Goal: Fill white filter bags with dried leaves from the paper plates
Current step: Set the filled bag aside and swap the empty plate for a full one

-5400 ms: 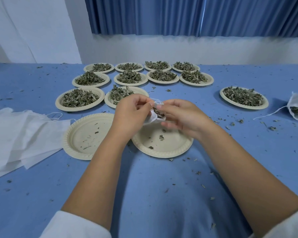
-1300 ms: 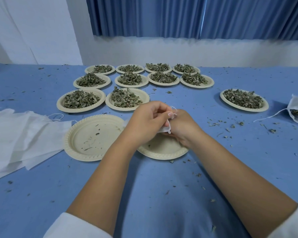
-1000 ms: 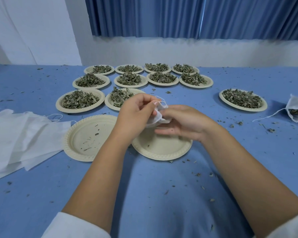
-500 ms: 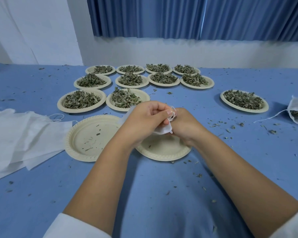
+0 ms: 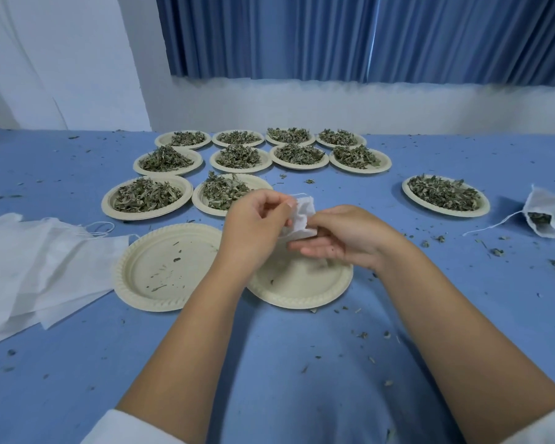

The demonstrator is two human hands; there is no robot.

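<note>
Pinching white filter bag [image 5: 303, 216] between raised left hand [image 5: 253, 225] and right hand [image 5: 343, 237], above paper plate [image 5: 302, 285].

Small white filter bag [image 5: 302, 216], perhaps part-filled, above near-empty paper plate [image 5: 302, 283]; leaf-heaped plates [image 5: 141, 216] beyond.

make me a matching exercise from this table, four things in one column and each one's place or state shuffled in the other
Column A
1. small filter bag
2. filled filter bag
3. stack of flat bags
4. front right plate

Column B
a. far right, leaves inside, string trailing
b. piled at the left
c. pinched by left hand and right hand
d. almost bare, only crumbs

Pairs: 1-c, 2-a, 3-b, 4-d
</note>
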